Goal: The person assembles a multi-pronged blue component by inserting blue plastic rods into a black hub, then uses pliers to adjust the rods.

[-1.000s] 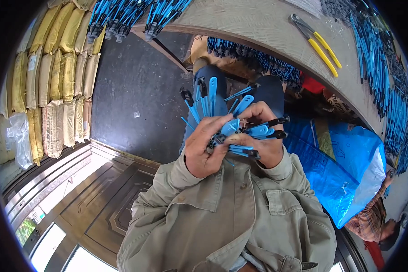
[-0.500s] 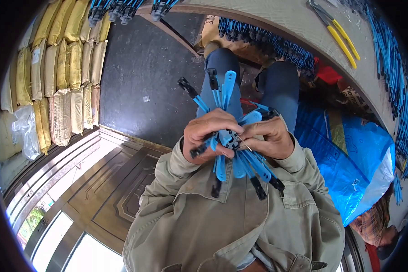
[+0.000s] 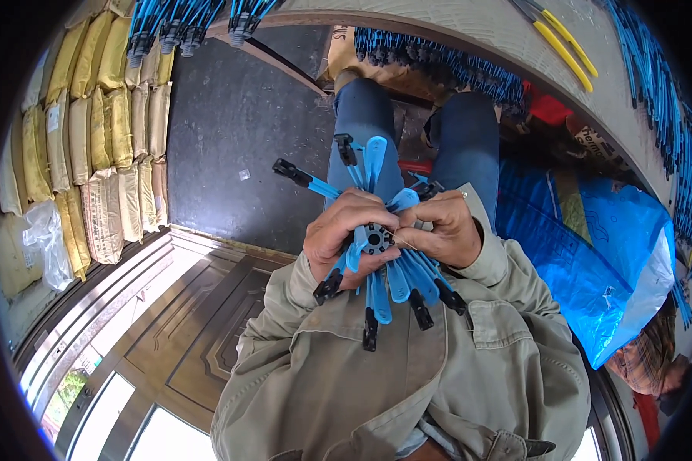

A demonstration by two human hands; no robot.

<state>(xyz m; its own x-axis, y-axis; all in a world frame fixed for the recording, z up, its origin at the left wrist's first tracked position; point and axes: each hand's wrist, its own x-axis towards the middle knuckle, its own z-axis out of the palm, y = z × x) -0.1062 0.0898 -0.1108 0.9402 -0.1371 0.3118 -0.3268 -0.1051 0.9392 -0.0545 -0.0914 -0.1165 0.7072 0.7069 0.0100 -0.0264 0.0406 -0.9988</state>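
Note:
A round grey slotted hub (image 3: 376, 239) faces up in front of my chest, with blue plastic arms (image 3: 397, 281) fanning out from it on most sides. Black clip-like ends (image 3: 420, 310) tip many of these arms. My left hand (image 3: 341, 228) is closed around the hub's left side, its fingers over the top and its thumb at the lower edge. At the hub's right rim, my right hand (image 3: 447, 232) pinches with thumb and forefinger. A thin wire shows faintly by those fingertips, and part of the grip is hidden.
Yellow-handled pliers (image 3: 565, 48) lie on the curved worktop (image 3: 469, 23). Bundles of blue arms (image 3: 661, 100) hang along its right side, and more sit beneath it. A blue plastic bag (image 3: 584, 261) stands at my right. Stacked yellow packages (image 3: 92, 131) line the left wall.
My view has shifted slightly, so the worktop and pliers sit higher. Both hands stay at the hub, which has tilted a little to face me more squarely.

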